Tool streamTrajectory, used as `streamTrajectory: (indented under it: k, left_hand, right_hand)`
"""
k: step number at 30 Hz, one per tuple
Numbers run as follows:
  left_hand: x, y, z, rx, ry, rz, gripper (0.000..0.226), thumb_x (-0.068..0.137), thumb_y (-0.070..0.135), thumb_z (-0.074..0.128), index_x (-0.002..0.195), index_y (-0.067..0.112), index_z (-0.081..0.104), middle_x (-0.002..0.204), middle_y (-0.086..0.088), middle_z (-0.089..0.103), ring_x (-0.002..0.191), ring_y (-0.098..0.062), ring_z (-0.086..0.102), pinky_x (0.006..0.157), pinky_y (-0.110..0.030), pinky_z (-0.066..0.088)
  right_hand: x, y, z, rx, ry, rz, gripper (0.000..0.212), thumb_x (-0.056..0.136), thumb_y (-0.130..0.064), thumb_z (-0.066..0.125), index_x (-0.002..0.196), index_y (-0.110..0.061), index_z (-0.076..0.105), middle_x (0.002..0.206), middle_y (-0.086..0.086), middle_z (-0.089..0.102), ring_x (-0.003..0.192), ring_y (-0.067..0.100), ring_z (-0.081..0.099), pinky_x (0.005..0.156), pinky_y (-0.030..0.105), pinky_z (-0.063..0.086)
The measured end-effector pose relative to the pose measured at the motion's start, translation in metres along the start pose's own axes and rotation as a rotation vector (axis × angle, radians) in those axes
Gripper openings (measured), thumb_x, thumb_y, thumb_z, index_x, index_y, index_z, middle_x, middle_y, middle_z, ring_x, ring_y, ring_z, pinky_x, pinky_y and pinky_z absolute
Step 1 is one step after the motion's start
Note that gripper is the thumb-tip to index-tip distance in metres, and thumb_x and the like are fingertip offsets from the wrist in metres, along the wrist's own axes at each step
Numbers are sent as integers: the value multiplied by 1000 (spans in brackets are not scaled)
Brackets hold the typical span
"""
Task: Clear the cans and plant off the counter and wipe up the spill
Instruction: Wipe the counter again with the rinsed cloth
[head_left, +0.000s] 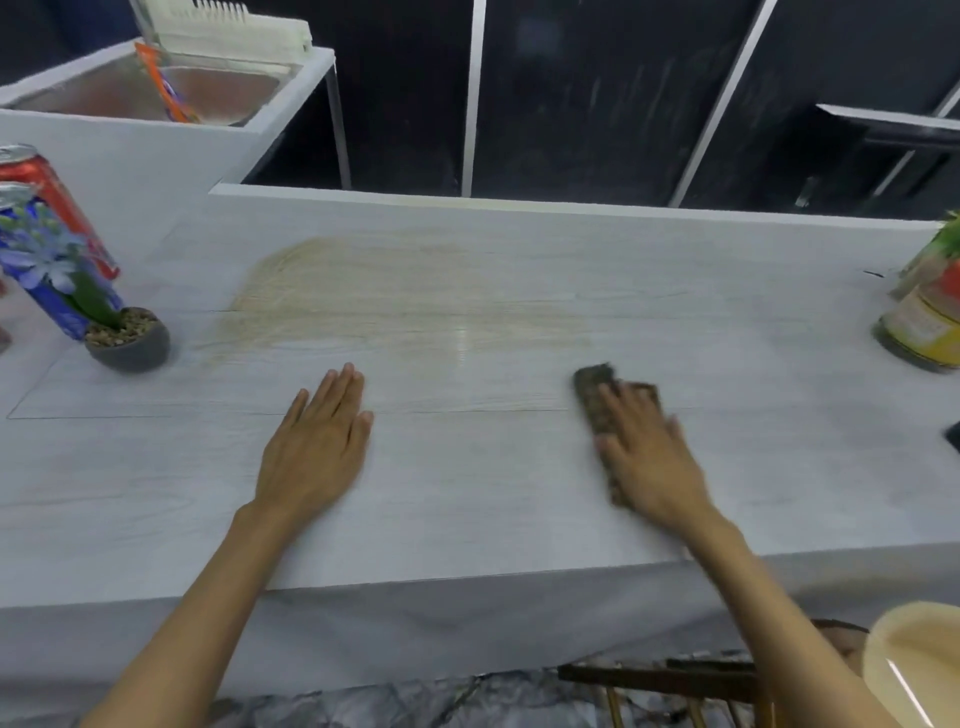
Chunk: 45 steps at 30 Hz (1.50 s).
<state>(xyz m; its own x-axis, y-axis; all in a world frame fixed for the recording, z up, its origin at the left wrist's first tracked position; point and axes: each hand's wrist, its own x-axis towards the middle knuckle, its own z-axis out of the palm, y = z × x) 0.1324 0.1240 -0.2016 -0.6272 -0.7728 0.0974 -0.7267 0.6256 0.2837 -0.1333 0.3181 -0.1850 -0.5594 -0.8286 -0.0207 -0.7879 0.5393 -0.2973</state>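
Spill (395, 301) shows as a pale tan, streaky smear on the grey tabletop (467, 499). It lies just beyond the fingertips of both hands, spreading from ahead of the left fingers across toward the right ones. The right hand (649, 457), blurred, lies flat on a dark brown cloth (597, 387), its fingers straight and pressing it to the tabletop. The cloth's far end sticks out past the fingertips, at the spill's near right edge. The left hand (317, 447) rests palm down on bare tabletop, fingers straight, together and holding nothing, their tips just short of the smear. Far left of the left fingers stands a plant (127, 340) in a small grey pot of pebbles, with a blue can (49, 312) just behind it and a red can (49, 192) behind that. Far right of the right fingers, at the frame's edge, sits a yellow can (922, 330). A sink (124, 88) lies beyond the left cans.
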Motion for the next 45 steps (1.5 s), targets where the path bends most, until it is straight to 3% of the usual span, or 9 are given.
streamTrajectory:
  k: [4, 12, 20, 23, 26, 30, 37, 41, 45]
  left_hand:
    - [0, 1, -1, -27, -2, -10, 53, 98, 34, 16, 147, 18, 6, 157, 7, 1, 143, -3, -1, 118, -26, -3]
    - [21, 2, -3, -57, -78, -86, 52, 99, 30, 15, 148, 14, 4, 158, 3, -1, 145, -9, -3, 118, -30, -5]
    - [49, 0, -3, -78, -79, -75, 52, 99, 29, 15, 147, 13, 5, 158, 2, 0, 145, -9, -3, 118, -30, -5]
    - [54, 0, -1, -74, -53, -98, 52, 99, 29, 16, 148, 14, 6, 158, 3, 2, 145, -9, -2, 118, -30, -4]
    - [64, 0, 0, -68, -42, -133, 52, 99, 29, 17, 148, 14, 7, 158, 3, 1, 145, -9, -1, 119, -31, -3]
    - [74, 3, 4, -49, -19, -181, 52, 99, 30, 17, 148, 14, 6, 158, 3, 1, 145, -9, -1, 119, -32, -2]
    - [80, 6, 7, -57, 74, -230, 51, 99, 30, 18, 147, 18, 10, 157, 7, 4, 143, -3, 1, 119, -28, -1]
    - [85, 4, 8, -45, 99, -290, 51, 99, 29, 18, 147, 16, 12, 157, 5, 6, 144, -6, 2, 118, -28, -1]
    - [90, 0, 8, -36, 106, -332, 51, 99, 29, 19, 147, 16, 12, 157, 6, 5, 143, -3, 0, 117, -28, -3]
  right_hand:
    - [82, -28, 3, -8, 25, 176, 57, 99, -34, 24, 150, -19, 7, 160, 4, 1, 148, 22, 0, 120, 44, 0]
    - [4, -95, 30, 20, -96, -379, 69, 85, -53, 10, 149, -30, 2, 158, -11, -5, 143, 4, -13, 117, 32, -9]
    - [114, -6, -8, -7, 18, 204, 56, 99, -35, 23, 150, -18, 9, 160, 5, 3, 147, 25, 3, 120, 44, 3]
    - [151, -75, 19, 2, 39, 43, 73, 86, -46, 3, 149, -13, 15, 159, 9, 11, 146, 28, 12, 120, 43, 4]
    - [121, -134, 40, 28, -92, -288, 57, 97, -39, 21, 150, -22, 9, 160, 0, 4, 148, 18, 0, 120, 39, -4]
    - [95, -75, 18, 21, -165, -511, 55, 100, -33, 28, 149, -32, 2, 158, -12, -6, 146, 7, -9, 118, 33, -10]
    - [242, -35, -2, -15, -92, -100, 54, 100, -34, 20, 150, -21, 5, 160, 2, 0, 148, 21, -3, 120, 42, -1]
    - [222, -127, 39, 10, -165, -457, 55, 99, -36, 22, 150, -23, 5, 160, 1, -1, 148, 18, -4, 120, 37, -5]
    - [158, -92, 29, 32, -255, -861, 60, 91, -50, 13, 147, -36, 0, 157, -14, -7, 144, 3, -12, 117, 30, -12]
